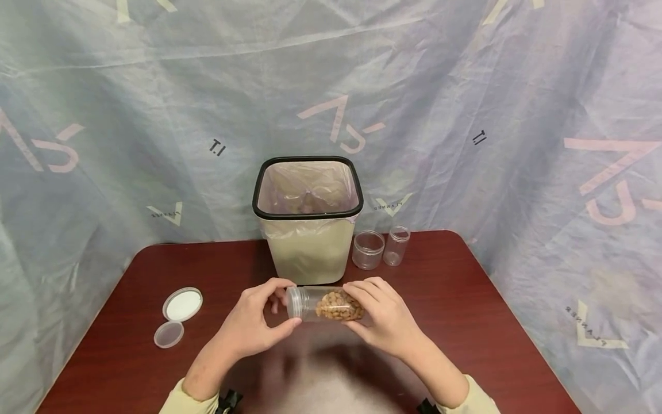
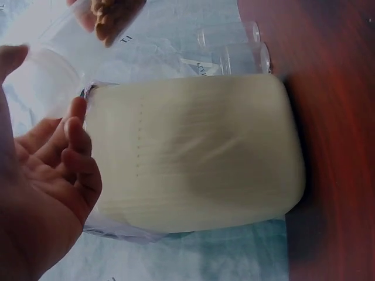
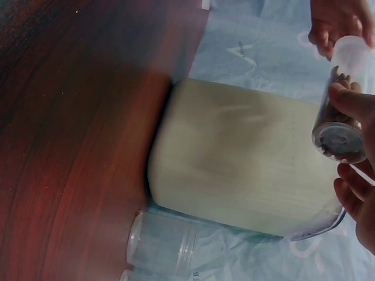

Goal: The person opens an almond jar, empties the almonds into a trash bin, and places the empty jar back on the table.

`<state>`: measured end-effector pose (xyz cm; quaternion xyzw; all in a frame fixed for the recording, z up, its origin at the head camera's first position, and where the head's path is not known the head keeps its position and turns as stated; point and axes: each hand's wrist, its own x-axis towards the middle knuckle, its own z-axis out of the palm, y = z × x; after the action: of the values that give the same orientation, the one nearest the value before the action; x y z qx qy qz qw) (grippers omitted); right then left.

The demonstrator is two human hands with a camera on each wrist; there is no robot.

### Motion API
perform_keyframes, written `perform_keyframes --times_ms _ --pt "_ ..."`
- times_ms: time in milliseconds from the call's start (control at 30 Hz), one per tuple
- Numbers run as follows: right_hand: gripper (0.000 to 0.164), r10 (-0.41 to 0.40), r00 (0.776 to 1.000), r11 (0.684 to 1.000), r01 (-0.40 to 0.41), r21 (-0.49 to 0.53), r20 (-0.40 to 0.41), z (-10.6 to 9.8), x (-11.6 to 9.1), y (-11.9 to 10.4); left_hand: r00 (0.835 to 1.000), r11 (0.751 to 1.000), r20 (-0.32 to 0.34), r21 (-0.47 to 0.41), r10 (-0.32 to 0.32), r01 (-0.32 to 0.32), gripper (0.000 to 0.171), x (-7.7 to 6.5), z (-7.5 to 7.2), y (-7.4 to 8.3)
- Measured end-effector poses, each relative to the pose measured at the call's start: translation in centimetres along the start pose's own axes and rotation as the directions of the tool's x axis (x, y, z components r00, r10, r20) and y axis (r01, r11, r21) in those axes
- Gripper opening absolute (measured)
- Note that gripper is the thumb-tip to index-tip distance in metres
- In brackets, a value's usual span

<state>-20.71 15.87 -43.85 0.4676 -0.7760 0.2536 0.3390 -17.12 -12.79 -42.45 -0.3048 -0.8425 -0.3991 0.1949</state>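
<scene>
A clear plastic jar [image 1: 310, 303] with small brown pellets [image 1: 339, 305] lies sideways between the two hands, raised above the table. The left hand [image 1: 258, 319] grips its translucent lid [image 1: 294, 302], thumb below and fingers above. Around the jar's base end, the right hand [image 1: 383, 313] holds with its thumb and fingers. In the right wrist view the jar [image 3: 337, 132] shows its round bottom, with the right thumb [image 3: 354, 102] against its side. The pellets [image 2: 108, 20] appear at the top of the left wrist view, where the lid is pale and blurred.
Behind the hands stands a beige bin [image 1: 310, 247] with a black rim and a plastic liner. Two open clear jars, a wide one [image 1: 368, 253] and a narrow one [image 1: 396, 247], stand right of it. Two lids, one larger [image 1: 183, 304] and one smaller [image 1: 169, 334], lie at left.
</scene>
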Motion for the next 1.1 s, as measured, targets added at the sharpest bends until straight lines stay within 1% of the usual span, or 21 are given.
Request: perform_keyframes --times_ms 100,167,233,300,400,467,567,800,933,1033,1100 --pt "0.069 -0.002 1.0 1.0 0.002 -0.005 -0.011 0.0 0.0 0.0 0.999 0.999 -0.046 -0.039 -0.012 0.01 0.046 -0.2 -0.1 0.0" --pt "0.069 0.0 1.0 1.0 0.0 -0.005 -0.02 0.0 -0.1 0.1 0.998 0.999 -0.057 -0.039 -0.028 0.025 0.048 -0.3 -0.3 0.0" --pt "0.069 0.003 1.0 1.0 -0.003 0.0 -0.021 0.0 -0.2 0.1 0.997 0.999 -0.051 -0.003 -0.049 0.049 0.051 -0.4 -0.5 0.0" --pt "0.07 0.004 1.0 1.0 -0.004 0.005 -0.017 0.0 -0.3 0.2 0.997 0.996 -0.043 0.058 -0.068 0.07 0.054 -0.5 -0.6 0.0" --pt "0.07 0.002 1.0 1.0 -0.002 0.01 -0.006 0.0 -0.4 0.2 0.995 0.984 -0.045 0.152 -0.088 0.094 0.058 -0.8 -0.8 0.0" --pt "0.07 0.005 1.0 1.0 -0.005 0.014 0.001 0.0 -0.4 0.3 0.994 0.976 -0.057 0.192 -0.097 0.106 0.059 -1.1 -0.9 -0.1" --pt "0.069 0.014 1.0 1.0 -0.014 0.024 0.01 0.0 -0.5 0.4 0.99 0.967 -0.082 0.22 -0.113 0.128 0.061 -1.3 -1.0 -0.2" --pt "0.065 0.026 0.999 0.999 -0.026 0.039 0.02 0.0 -0.9 0.6 0.971 0.935 -0.121 0.269 -0.207 0.233 0.068 -2.2 -1.5 -0.6" --pt "0.066 0.038 0.999 0.998 -0.039 0.039 0.022 -0.1 -1.2 0.6 0.967 0.914 -0.117 0.316 -0.228 0.254 0.072 -2.9 -2.1 -1.0" --pt "0.067 0.046 0.999 0.998 -0.046 0.037 0.023 -0.1 -1.3 0.6 0.963 0.898 -0.11 0.348 -0.245 0.268 0.068 -3.6 -2.6 -1.3" --pt "0.067 0.049 0.999 0.998 -0.05 0.036 0.023 -0.2 -1.4 0.6 0.961 0.893 -0.105 0.356 -0.257 0.277 0.064 -4.0 -3.1 -1.6"
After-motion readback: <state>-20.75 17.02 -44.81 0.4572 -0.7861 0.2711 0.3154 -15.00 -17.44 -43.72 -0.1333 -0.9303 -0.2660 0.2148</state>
